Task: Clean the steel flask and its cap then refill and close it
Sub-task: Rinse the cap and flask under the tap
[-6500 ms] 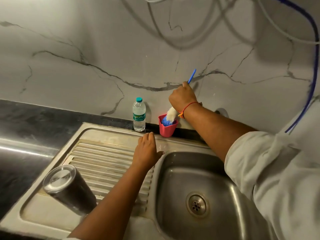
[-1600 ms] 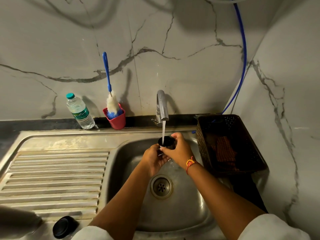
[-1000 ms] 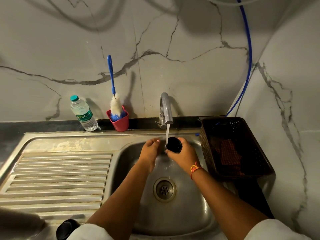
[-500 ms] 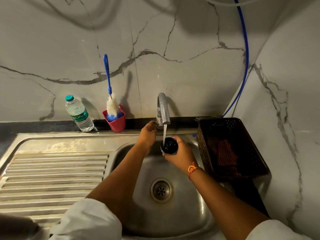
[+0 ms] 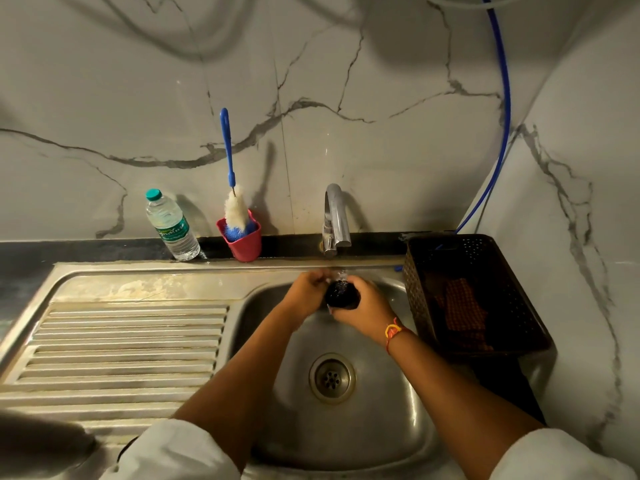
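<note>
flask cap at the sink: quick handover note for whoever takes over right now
Right hand grips the black cap under the stream from the tap, over the sink basin; left hand curls its fingers on the rim.
Steel flask: probably the blurred shape at the near left corner of the drainboard.
Bottle brush stands in the red cup.
Underway: cap rinse. Left: refill, close; flask washing not shown.

Only writing I can spot is on the water bottle [image 5: 172, 226] by the wall. There's white cursive on its green label, something ending in "nature", but the first letters curve away. The small print underneath is just blur.
</note>
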`<action>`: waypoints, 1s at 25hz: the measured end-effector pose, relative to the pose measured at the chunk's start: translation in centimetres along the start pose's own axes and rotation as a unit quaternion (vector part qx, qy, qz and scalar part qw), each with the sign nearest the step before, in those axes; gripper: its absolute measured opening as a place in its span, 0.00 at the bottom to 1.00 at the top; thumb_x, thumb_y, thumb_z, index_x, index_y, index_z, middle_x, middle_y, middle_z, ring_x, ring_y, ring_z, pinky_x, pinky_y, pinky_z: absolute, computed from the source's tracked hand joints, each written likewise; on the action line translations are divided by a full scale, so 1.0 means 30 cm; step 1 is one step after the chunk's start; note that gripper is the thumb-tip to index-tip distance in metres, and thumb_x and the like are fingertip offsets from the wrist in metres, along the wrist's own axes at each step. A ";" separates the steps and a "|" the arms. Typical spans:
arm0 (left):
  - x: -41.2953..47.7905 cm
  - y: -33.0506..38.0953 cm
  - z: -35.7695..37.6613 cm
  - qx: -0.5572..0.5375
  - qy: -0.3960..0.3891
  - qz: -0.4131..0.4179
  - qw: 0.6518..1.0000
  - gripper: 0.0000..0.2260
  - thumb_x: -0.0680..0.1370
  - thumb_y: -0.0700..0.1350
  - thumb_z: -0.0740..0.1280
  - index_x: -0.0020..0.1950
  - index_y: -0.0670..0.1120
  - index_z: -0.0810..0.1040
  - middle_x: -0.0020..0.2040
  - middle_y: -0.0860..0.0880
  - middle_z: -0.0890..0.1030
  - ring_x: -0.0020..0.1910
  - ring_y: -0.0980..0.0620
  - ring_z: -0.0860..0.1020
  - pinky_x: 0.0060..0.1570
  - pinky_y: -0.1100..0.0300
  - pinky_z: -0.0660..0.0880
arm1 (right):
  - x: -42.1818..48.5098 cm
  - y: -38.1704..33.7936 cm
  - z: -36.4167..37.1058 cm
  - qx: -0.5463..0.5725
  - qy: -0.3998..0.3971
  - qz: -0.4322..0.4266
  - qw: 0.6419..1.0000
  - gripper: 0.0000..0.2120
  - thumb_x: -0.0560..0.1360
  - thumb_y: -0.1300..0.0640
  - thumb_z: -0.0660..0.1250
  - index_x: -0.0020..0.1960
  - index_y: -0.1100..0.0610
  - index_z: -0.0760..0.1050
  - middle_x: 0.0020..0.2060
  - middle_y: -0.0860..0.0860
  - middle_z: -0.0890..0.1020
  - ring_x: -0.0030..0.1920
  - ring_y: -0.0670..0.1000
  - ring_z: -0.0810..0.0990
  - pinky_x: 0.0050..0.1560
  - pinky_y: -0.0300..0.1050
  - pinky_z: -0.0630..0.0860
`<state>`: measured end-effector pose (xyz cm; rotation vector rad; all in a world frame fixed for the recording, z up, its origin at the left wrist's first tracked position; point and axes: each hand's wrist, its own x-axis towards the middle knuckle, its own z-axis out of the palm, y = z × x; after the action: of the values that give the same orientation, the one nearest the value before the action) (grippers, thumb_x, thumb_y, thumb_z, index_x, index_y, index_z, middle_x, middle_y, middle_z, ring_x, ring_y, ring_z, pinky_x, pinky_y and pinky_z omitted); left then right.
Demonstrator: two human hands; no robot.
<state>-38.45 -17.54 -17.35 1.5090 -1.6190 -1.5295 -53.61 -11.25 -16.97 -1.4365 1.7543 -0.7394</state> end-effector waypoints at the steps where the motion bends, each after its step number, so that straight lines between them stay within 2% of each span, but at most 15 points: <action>1: -0.017 -0.028 0.009 -0.005 0.008 -0.011 1.000 0.13 0.84 0.36 0.59 0.62 0.48 0.79 0.61 0.44 0.82 0.59 0.47 0.81 0.63 0.53 0.77 | -0.001 -0.007 0.003 -0.004 -0.016 -0.001 1.000 0.32 0.66 0.52 0.78 0.67 0.50 0.70 0.60 0.48 0.75 0.58 0.49 0.77 0.54 0.40 0.75; 4: -0.064 -0.108 0.012 -0.023 0.022 -0.046 0.998 0.13 0.83 0.35 0.60 0.53 0.51 0.81 0.53 0.44 0.84 0.53 0.44 0.82 0.58 0.50 0.80 | -0.029 0.006 0.006 -0.013 -0.021 0.017 1.000 0.31 0.65 0.51 0.78 0.62 0.49 0.67 0.54 0.47 0.77 0.53 0.49 0.78 0.47 0.40 0.77; 7: -0.113 -0.166 0.012 -0.013 0.023 -0.067 0.997 0.14 0.82 0.34 0.60 0.53 0.49 0.82 0.51 0.43 0.85 0.53 0.42 0.83 0.56 0.49 0.80 | -0.049 0.008 0.000 -0.081 -0.023 0.005 0.996 0.28 0.63 0.51 0.79 0.57 0.49 0.69 0.50 0.48 0.77 0.48 0.48 0.77 0.40 0.35 0.73; 10: -0.155 -0.197 0.025 0.023 0.030 -0.070 0.997 0.12 0.81 0.36 0.62 0.48 0.50 0.81 0.49 0.43 0.84 0.52 0.41 0.83 0.58 0.43 0.80 | -0.055 -0.022 -0.001 -0.156 -0.024 -0.029 0.987 0.28 0.61 0.48 0.78 0.58 0.47 0.72 0.53 0.49 0.73 0.50 0.51 0.76 0.46 0.42 0.76; 13: -0.209 -0.200 0.036 0.083 0.037 -0.059 0.994 0.08 0.82 0.39 0.64 0.53 0.49 0.81 0.49 0.48 0.83 0.52 0.46 0.82 0.57 0.52 0.79 | -0.075 -0.059 0.006 -0.206 -0.059 -0.040 0.976 0.30 0.62 0.49 0.77 0.62 0.48 0.73 0.56 0.50 0.69 0.51 0.52 0.74 0.49 0.44 0.77; 16: -0.256 -0.201 0.031 0.138 0.043 -0.041 0.989 0.09 0.82 0.41 0.65 0.60 0.45 0.81 0.56 0.46 0.83 0.56 0.48 0.81 0.56 0.59 0.75 | -0.096 -0.092 0.020 -0.234 -0.096 -0.056 0.966 0.30 0.63 0.54 0.78 0.63 0.51 0.73 0.57 0.51 0.67 0.51 0.54 0.74 0.49 0.44 0.76; 19: -0.313 -0.193 0.011 0.189 0.062 -0.031 0.980 0.14 0.82 0.43 0.67 0.68 0.44 0.78 0.64 0.45 0.81 0.63 0.47 0.79 0.63 0.57 0.73 | -0.115 -0.133 0.041 -0.286 -0.075 -0.096 0.951 0.31 0.63 0.52 0.78 0.63 0.52 0.71 0.58 0.52 0.70 0.53 0.55 0.74 0.50 0.47 0.76; 21: -0.355 -0.201 -0.010 0.225 0.078 -0.011 0.971 0.16 0.82 0.43 0.67 0.69 0.43 0.77 0.65 0.45 0.80 0.65 0.47 0.78 0.64 0.57 0.72 | -0.133 -0.159 0.070 -0.295 -0.043 -0.136 0.945 0.30 0.62 0.48 0.77 0.60 0.52 0.70 0.56 0.52 0.74 0.54 0.56 0.74 0.50 0.51 0.78; 25: -0.439 -0.255 -0.050 0.290 0.109 0.007 0.951 0.19 0.81 0.44 0.67 0.72 0.44 0.75 0.69 0.44 0.76 0.68 0.44 0.75 0.66 0.54 0.71 | -0.165 -0.166 0.143 -0.319 -0.068 -0.152 0.933 0.26 0.62 0.46 0.75 0.57 0.53 0.73 0.52 0.53 0.75 0.53 0.58 0.75 0.49 0.49 0.76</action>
<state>-30.16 -4.81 -19.25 1.8708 -2.0378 -0.8627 -46.81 -7.36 -14.46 -2.1712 1.7607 -0.1944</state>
